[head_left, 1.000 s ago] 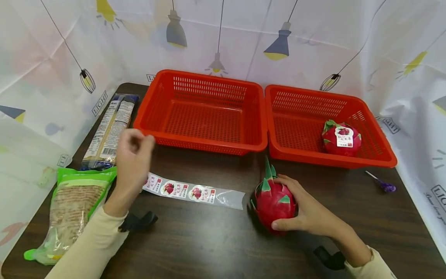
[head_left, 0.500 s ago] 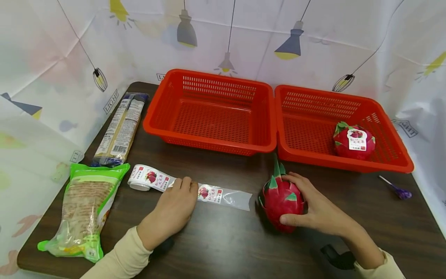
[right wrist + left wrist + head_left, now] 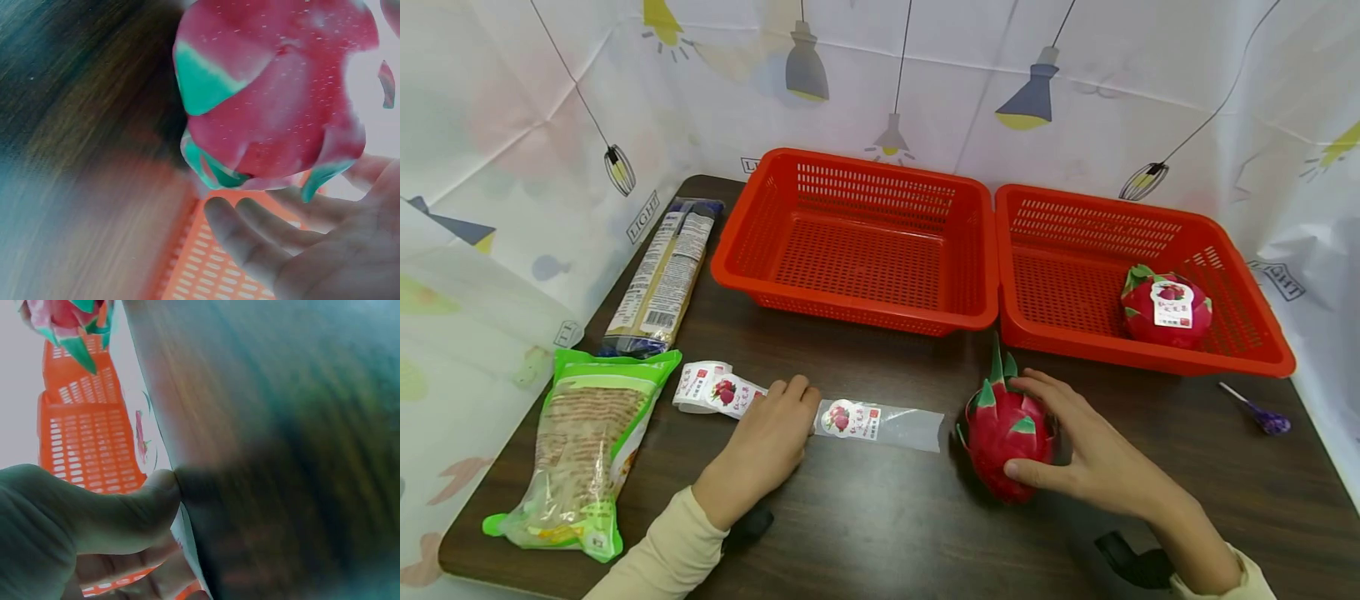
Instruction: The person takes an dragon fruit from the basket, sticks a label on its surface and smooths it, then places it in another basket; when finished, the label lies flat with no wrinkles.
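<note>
While left grip [image 3: 765, 446] pinches labels [image 3: 851, 419], right grip [image 3: 1078, 462] cups pitaya [image 3: 1006, 433], backdrop [image 3: 940, 92] reads "LIGHT"

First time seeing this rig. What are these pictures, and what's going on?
No machine here: a person's bare left hand and right hand, working at a dark table. The wide picture looks down from a head camera; the other two come from cameras on each wrist.

The left hand pinches a label strip; the right grips a dragon fruit. Behind are a left basket and a right basket, the latter holding a labelled fruit. A lollipop, green-edged bag and blue-ended packet lie around.
</note>
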A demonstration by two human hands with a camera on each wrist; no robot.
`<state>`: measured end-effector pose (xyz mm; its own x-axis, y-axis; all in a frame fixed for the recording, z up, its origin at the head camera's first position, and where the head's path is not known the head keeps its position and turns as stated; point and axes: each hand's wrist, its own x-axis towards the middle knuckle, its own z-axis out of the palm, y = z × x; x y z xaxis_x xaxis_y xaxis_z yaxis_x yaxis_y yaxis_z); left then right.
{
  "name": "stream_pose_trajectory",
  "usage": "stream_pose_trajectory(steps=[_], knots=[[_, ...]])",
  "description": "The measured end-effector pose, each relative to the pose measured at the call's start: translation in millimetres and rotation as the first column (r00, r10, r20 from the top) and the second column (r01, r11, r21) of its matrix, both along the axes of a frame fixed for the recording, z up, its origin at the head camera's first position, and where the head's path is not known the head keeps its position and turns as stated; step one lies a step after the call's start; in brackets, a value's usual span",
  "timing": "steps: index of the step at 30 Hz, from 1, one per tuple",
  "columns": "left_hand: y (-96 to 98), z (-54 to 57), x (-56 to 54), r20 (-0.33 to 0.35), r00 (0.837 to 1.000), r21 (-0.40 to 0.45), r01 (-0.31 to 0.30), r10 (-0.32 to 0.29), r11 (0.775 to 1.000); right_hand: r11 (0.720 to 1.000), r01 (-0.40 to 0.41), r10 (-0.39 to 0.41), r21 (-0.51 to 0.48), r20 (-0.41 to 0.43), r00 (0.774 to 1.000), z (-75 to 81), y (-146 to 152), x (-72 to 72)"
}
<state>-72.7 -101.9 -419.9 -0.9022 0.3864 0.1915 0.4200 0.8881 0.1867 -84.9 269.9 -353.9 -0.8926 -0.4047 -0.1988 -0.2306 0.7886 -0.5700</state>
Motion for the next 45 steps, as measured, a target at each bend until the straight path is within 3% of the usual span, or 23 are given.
stream_pose_trajectory(steps=[8, 13, 18, 21, 24, 26, 30, 33, 41, 45], knots=[[-6.1, -0.5, -1.2, 0.019, 1.0, -0.001, -0.009, 0.009, 1.0, 0.999, -0.011, 0.013, 0.037, -0.068, 0.998, 9.6, -9, 2.2], [-12.2, 6.9, -1.0, 0.056, 0.998, 0.018, -0.02, 0.019, 1.0, 0.998, -0.038, 0.045, 0.048, -0.144, 0.989, 19.3, -18, 1.9], [-20.4, 26.5, 0.1, 0.045, 0.999, 0.113, 0.012, -0.017, 0.994, 0.995, -0.084, 0.098, 0.061, -0.31, 0.945, 40.0, -39, -1.2], [-23.4, 39.1, 1.2, 0.018, 0.999, 0.174, 0.039, -0.043, 0.984, 0.985, -0.159, 0.173, 0.069, -0.373, 0.911, 55.7, -61, -9.9], [-24.1, 48.4, 3.2, -0.022, 0.997, 0.229, 0.078, -0.075, 0.97, 0.958, -0.27, 0.286, 0.092, -0.322, 0.903, 66.7, -89, -22.0], [-23.4, 52.2, 5.0, -0.059, 0.993, 0.253, 0.112, -0.101, 0.961, 0.932, -0.348, 0.363, 0.102, -0.231, 0.903, 69.6, -107, -29.3], [-20.4, 54.7, 8.6, -0.122, 0.982, 0.261, 0.175, -0.148, 0.949, 0.885, -0.461, 0.465, 0.068, -0.064, 0.883, 64.5, -136, -38.3], [-18.6, 54.2, 10.6, -0.13, 0.978, 0.26, 0.192, -0.162, 0.946, 0.87, -0.493, 0.493, 0.005, 0.005, 0.87, 57.7, -145, -41.6], [-21.0, 52.3, 10.1, -0.099, 0.978, 0.274, 0.205, -0.184, 0.94, 0.879, -0.473, 0.474, -0.061, 0.007, 0.881, 47.0, -152, -40.0], [-24.9, 56.4, 7.7, 0.001, 0.977, 0.302, 0.204, -0.214, 0.931, 0.877, -0.476, 0.475, -0.067, -0.018, 0.88, 45.1, -153, -38.0]])
